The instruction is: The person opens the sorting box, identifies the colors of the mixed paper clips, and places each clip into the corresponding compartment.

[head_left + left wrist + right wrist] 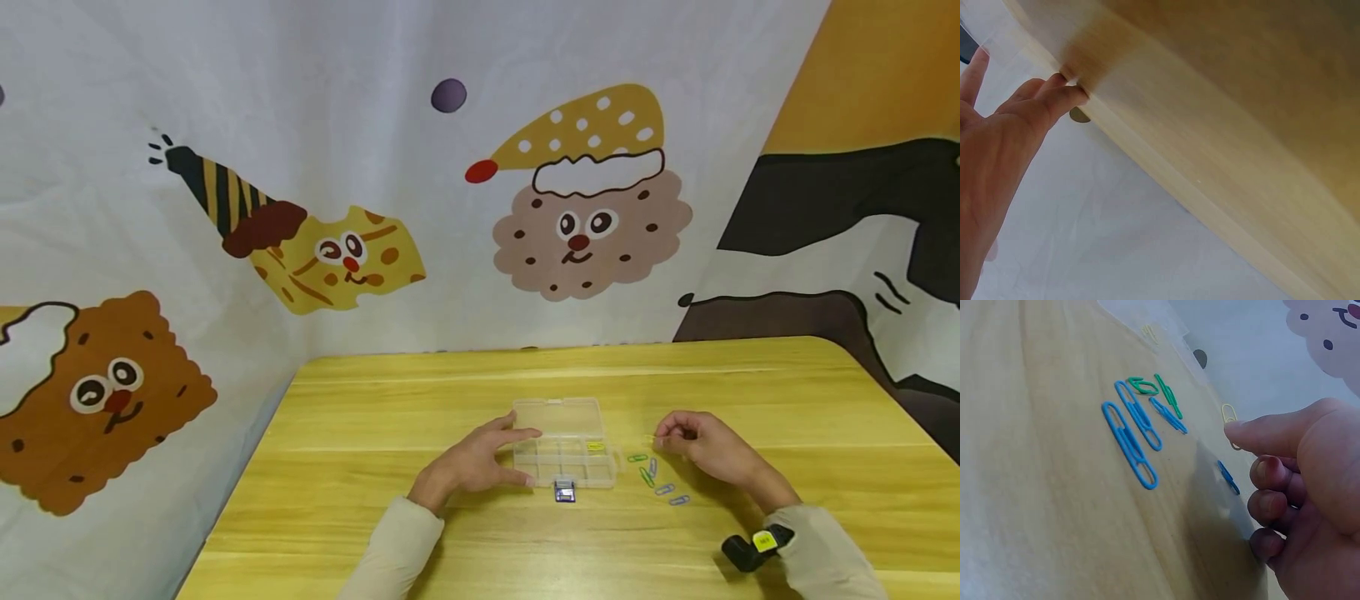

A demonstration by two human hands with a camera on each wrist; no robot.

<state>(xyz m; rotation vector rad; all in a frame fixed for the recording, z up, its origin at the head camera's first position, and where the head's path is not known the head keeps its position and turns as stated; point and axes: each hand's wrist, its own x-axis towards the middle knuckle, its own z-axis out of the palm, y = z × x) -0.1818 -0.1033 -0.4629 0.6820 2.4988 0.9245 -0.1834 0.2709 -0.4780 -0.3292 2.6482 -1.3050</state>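
A clear plastic compartment box [557, 417] lies with its lid folded back. My left hand [480, 457] rests at its left side, fingers spread, thumb by the front corner and a finger reaching over the hinge line. Yellow paper clips [596, 447] sit in a back-row compartment on the right. Between thumb and forefinger, my right hand [716, 450] pinches a yellow paper clip [1229, 412] above the table, right of the box. Blue paper clips [1130, 445] and green paper clips [1168, 397] lie loose between that hand and the box. The left wrist view shows mainly fingers and wood.
A small dark blue square item [565, 492] lies against the box's front edge. The wooden table [390, 383] ends at a cloth backdrop [375, 125] printed with cartoon biscuits. A black device [753, 548] with a yellow label is strapped on the right wrist.
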